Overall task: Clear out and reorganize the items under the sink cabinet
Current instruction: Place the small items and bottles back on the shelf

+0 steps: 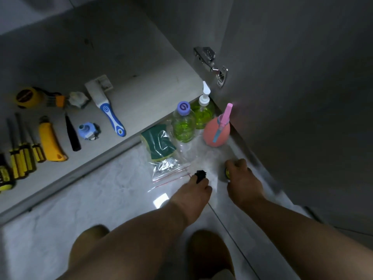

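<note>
My left hand (196, 188) is low over the pale floor, closed around a small black object (200, 174). My right hand (241, 174) is beside it, fingers curled over a small yellow-green item (227, 172) that is mostly hidden. Just beyond my hands stand a pink spray bottle (217, 131), a green-liquid bottle with a purple cap (184, 122) and a green pump bottle (202, 110). A bagged green sponge (158, 144) lies to their left, with an empty zip bag (168, 170) in front of it.
Tools lie on the cabinet floor (141, 81): a blue-handled brush (110, 110), yellow tape (27, 97), a yellow knife (50, 142), yellow screwdrivers (22, 156), a black handle (72, 136), a small blue part (87, 131). The open door (302, 98) with its hinge (212, 61) stands at right.
</note>
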The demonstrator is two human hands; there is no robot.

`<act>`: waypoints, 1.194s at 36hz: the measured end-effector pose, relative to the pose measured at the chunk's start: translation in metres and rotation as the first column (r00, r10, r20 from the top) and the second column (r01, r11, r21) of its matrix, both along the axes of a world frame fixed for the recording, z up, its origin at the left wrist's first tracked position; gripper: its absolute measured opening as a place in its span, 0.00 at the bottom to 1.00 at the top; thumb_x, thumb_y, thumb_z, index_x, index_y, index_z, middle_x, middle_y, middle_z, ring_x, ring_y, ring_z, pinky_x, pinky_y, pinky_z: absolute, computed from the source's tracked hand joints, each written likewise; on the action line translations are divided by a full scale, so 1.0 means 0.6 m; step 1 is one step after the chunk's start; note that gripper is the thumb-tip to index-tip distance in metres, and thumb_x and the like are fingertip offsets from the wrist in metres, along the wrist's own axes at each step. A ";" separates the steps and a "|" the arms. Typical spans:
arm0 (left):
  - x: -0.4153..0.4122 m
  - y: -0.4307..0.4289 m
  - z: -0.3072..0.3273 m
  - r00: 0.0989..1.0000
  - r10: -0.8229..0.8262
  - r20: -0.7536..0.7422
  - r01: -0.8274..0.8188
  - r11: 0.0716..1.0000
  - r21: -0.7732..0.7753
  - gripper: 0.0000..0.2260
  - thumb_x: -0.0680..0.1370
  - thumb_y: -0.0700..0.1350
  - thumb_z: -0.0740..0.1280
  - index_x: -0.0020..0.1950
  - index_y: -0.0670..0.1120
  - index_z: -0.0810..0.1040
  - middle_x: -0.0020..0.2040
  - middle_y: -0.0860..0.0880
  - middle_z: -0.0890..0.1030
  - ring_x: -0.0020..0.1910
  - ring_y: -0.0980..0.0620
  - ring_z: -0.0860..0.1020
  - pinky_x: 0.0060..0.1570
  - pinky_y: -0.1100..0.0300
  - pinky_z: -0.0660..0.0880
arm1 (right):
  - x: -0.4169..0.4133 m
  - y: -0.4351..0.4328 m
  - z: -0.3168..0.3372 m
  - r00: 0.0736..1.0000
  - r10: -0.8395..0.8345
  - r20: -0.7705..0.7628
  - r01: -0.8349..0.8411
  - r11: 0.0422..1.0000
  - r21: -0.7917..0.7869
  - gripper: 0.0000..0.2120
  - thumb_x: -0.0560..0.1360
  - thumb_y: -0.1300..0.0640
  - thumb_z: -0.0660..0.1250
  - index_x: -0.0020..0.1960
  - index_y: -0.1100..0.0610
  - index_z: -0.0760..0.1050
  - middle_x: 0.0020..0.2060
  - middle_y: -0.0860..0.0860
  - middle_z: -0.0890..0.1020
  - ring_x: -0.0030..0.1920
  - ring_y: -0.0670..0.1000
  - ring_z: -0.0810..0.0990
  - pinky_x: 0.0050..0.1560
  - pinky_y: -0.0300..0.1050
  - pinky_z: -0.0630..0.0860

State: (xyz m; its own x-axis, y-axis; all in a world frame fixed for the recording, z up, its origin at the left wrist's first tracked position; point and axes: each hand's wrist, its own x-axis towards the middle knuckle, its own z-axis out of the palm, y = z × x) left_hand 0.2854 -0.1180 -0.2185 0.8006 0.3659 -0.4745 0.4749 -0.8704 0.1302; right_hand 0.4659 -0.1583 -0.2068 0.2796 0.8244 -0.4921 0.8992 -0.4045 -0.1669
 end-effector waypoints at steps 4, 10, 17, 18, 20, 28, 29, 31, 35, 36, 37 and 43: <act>-0.027 0.000 0.038 0.986 -0.031 0.162 0.059 0.983 -0.172 0.23 0.76 0.34 0.65 0.70 0.43 0.69 0.72 0.40 0.68 0.68 0.39 0.67 0.67 0.46 0.70 | -0.011 -0.013 0.000 0.995 0.078 0.066 -0.072 0.994 -0.078 0.31 0.76 0.56 0.65 0.75 0.49 0.55 0.67 0.57 0.63 0.54 0.58 0.79 0.47 0.51 0.80; -0.089 0.055 0.164 0.961 -0.067 0.269 0.106 0.985 -0.136 0.27 0.74 0.33 0.66 0.72 0.46 0.65 0.66 0.44 0.68 0.55 0.43 0.72 0.51 0.46 0.75 | -0.046 -0.009 0.028 0.986 0.106 -0.130 -0.110 0.994 -0.025 0.25 0.72 0.43 0.69 0.63 0.52 0.65 0.55 0.54 0.71 0.49 0.59 0.80 0.46 0.53 0.80; -0.204 0.167 0.259 0.795 0.395 0.461 -0.405 0.911 -0.082 0.16 0.80 0.54 0.54 0.65 0.51 0.69 0.59 0.47 0.71 0.50 0.44 0.77 0.44 0.52 0.71 | -0.108 0.057 0.128 0.798 0.210 -0.564 -0.168 0.978 0.126 0.10 0.70 0.54 0.76 0.48 0.43 0.79 0.43 0.44 0.82 0.45 0.44 0.81 0.49 0.45 0.79; -0.230 0.186 0.267 0.735 0.485 0.474 -0.496 0.861 -0.113 0.15 0.79 0.51 0.58 0.65 0.52 0.68 0.60 0.48 0.70 0.51 0.44 0.76 0.45 0.52 0.72 | -0.121 0.072 0.146 0.785 0.219 -0.579 -0.169 0.976 0.139 0.10 0.70 0.55 0.76 0.49 0.45 0.80 0.43 0.44 0.82 0.43 0.43 0.81 0.47 0.42 0.79; -0.274 0.223 0.263 0.590 0.570 0.572 -0.622 0.772 -0.128 0.21 0.75 0.41 0.66 0.64 0.55 0.65 0.58 0.49 0.71 0.52 0.46 0.76 0.49 0.53 0.73 | -0.146 0.105 0.174 0.772 0.242 -0.588 -0.183 0.970 0.159 0.12 0.71 0.56 0.76 0.53 0.49 0.79 0.44 0.47 0.81 0.37 0.38 0.79 0.40 0.35 0.75; -0.344 0.310 0.210 -0.349 0.805 0.479 -0.726 0.091 -0.682 0.14 0.78 0.37 0.68 0.56 0.53 0.70 0.53 0.49 0.81 0.51 0.51 0.81 0.50 0.59 0.75 | -0.234 0.280 0.218 0.871 0.288 -0.398 -0.199 0.947 0.251 0.15 0.70 0.57 0.77 0.53 0.54 0.75 0.46 0.52 0.81 0.43 0.50 0.81 0.45 0.45 0.78; -0.350 0.312 0.201 -0.385 0.816 0.432 -0.685 0.061 -0.726 0.13 0.78 0.38 0.69 0.57 0.52 0.72 0.56 0.48 0.82 0.55 0.50 0.80 0.57 0.56 0.76 | -0.244 0.305 0.216 0.893 0.265 -0.364 -0.176 0.950 0.260 0.16 0.69 0.56 0.77 0.53 0.53 0.75 0.48 0.53 0.81 0.47 0.52 0.81 0.47 0.44 0.77; -0.360 0.314 0.187 -0.401 0.844 0.357 -0.631 0.029 -0.776 0.10 0.79 0.39 0.70 0.57 0.50 0.75 0.59 0.46 0.82 0.58 0.50 0.80 0.63 0.54 0.75 | -0.265 0.353 0.207 0.922 0.226 -0.315 -0.140 0.952 0.273 0.17 0.68 0.53 0.77 0.53 0.52 0.75 0.52 0.55 0.79 0.50 0.55 0.80 0.47 0.42 0.74; -0.374 0.315 0.179 -0.479 0.841 0.250 -0.490 -0.020 -0.871 0.08 0.79 0.37 0.70 0.55 0.47 0.79 0.60 0.42 0.82 0.59 0.42 0.81 0.64 0.44 0.77 | -0.300 0.429 0.187 0.962 0.179 -0.208 -0.114 0.950 0.289 0.19 0.71 0.48 0.73 0.57 0.54 0.73 0.57 0.58 0.76 0.53 0.59 0.79 0.53 0.45 0.74; -0.376 0.315 0.180 -0.491 0.837 0.240 -0.472 -0.024 -0.881 0.08 0.79 0.36 0.70 0.54 0.48 0.80 0.59 0.42 0.83 0.58 0.42 0.82 0.63 0.43 0.78 | -0.307 0.444 0.182 0.967 0.168 -0.191 -0.106 0.950 0.295 0.20 0.72 0.47 0.73 0.58 0.54 0.73 0.58 0.59 0.75 0.54 0.60 0.78 0.55 0.46 0.74; -0.377 0.317 0.180 -0.497 0.839 0.223 -0.451 -0.029 -0.892 0.08 0.79 0.36 0.70 0.53 0.49 0.81 0.58 0.43 0.84 0.56 0.43 0.83 0.62 0.44 0.79 | -0.314 0.457 0.178 0.971 0.156 -0.183 -0.095 0.949 0.302 0.21 0.72 0.47 0.73 0.59 0.55 0.73 0.58 0.59 0.74 0.54 0.61 0.78 0.55 0.47 0.74; -0.383 0.324 0.198 -0.504 0.857 0.102 -0.287 -0.055 -0.957 0.09 0.80 0.35 0.69 0.54 0.48 0.82 0.48 0.47 0.84 0.53 0.43 0.84 0.59 0.49 0.81 | -0.340 0.513 0.171 0.973 0.101 -0.206 -0.036 0.954 0.299 0.22 0.73 0.56 0.73 0.64 0.56 0.72 0.60 0.59 0.77 0.56 0.59 0.78 0.48 0.41 0.70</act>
State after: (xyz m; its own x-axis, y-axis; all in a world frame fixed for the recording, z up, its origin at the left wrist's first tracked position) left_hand 0.0555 0.0767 -0.1000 -0.1220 0.9093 -0.3979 -0.0961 0.3882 0.9166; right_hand 0.2621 0.1496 -0.1043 0.1308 0.9541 -0.2696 0.8519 -0.2472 -0.4616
